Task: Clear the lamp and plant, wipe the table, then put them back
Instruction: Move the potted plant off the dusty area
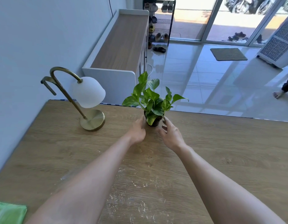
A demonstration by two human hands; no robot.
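A folded green cloth (pixel 9 213) is lying at the near left corner of the wooden table (pixel 220 151), partly cut off by the frame edge. Further back on the left, a brass desk lamp (pixel 78 97) is standing on its round base near the table's far edge, its curved neck arching over and its white dome shade hanging tilted above the base. Pale scuffs and streaks are showing on the tabletop in the near middle, between the two forearms.

The left hand (pixel 137 130) is reaching forward with its fingers loosely extended, the fingertips lying against the left side of the small dark pot; it is not curling round it. The potted pothos plant (pixel 152 101) is sitting upright on the table near the far edge, right of the lamp and well apart from it, its green, yellow-streaked leaves spreading above both hands. The right hand (pixel 170 135) is coming in at the pot's right side, fingers slightly bent and spread, fingertips at the pot's rim; whether they are touching cannot be told.

Beyond the table, a long wood-topped white cabinet (pixel 122 44) is standing against the wall, with a shoe rack (pixel 159 23) behind it and a doormat (pixel 228 54) lying on the glossy tiled floor.
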